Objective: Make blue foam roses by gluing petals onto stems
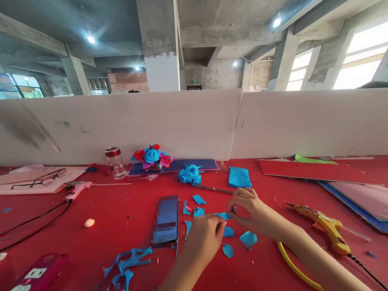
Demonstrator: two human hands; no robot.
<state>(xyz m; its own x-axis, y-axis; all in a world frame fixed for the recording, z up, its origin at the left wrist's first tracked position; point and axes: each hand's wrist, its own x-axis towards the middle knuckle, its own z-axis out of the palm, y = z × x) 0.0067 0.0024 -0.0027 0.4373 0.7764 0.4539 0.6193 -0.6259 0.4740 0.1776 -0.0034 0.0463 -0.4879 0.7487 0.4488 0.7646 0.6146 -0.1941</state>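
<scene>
Where the red table (69, 255) nears its front edge, the left hand (205, 237) and right hand (255, 211) meet fingertip to fingertip, both pinching one blue paper petal (225, 216) stretched between them, its length running left to right, cut petals (248, 239) scattered just beneath.

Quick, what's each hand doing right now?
Left hand: closed, pinching a blue paper petal.
Right hand: closed, pinching the same petal.

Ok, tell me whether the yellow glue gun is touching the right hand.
Apart. The head view shows bare red table between the glue gun and the right hand, which pinches a blue paper petal.
</scene>
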